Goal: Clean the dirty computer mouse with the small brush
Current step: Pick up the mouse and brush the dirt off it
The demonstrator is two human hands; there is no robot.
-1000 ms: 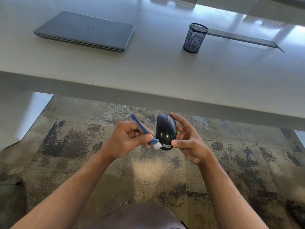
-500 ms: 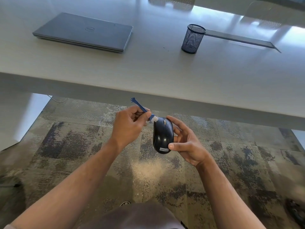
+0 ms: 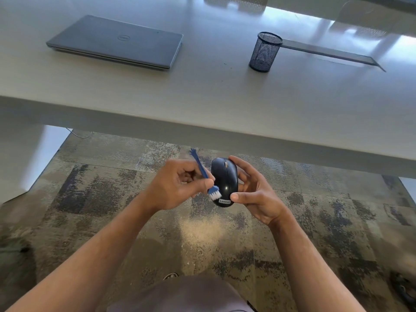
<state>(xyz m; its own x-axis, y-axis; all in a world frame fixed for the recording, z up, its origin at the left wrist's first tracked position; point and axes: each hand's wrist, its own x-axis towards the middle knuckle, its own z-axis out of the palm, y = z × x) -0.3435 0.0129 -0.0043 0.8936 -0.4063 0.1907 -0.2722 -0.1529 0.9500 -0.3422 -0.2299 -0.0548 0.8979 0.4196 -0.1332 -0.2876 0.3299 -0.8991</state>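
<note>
Right hand [image 3: 256, 194] is cradling the mouse [image 3: 224, 181] off the table [image 3: 202, 97], out over the carpet [image 3: 101, 199] and in front of the table edge. Probably so whatever the brush loosens is falling to the floor instead of onto the work surface. Thumb is pressing the near end by the logo, fingers [image 3: 242, 164] are curling round the far side and front; the top shell is staying exposed and facing up at the camera, which is what the brush needs.

Left hand [image 3: 177, 185] is pinching the small brush [image 3: 206, 176] mid-handle between thumb and curled fingers. Blue handle is angling up and away, white bristles are pointing down and touching the mouse's left flank near the rear. A short pinch like that is giving control for small strokes along the seam.

Closed laptop [image 3: 117, 41] and mesh pen cup [image 3: 265, 51] are sitting well apart on the table, not involved.

My read: brushing is mid-way; can't tell how much dirt is left on the black shell.
</note>
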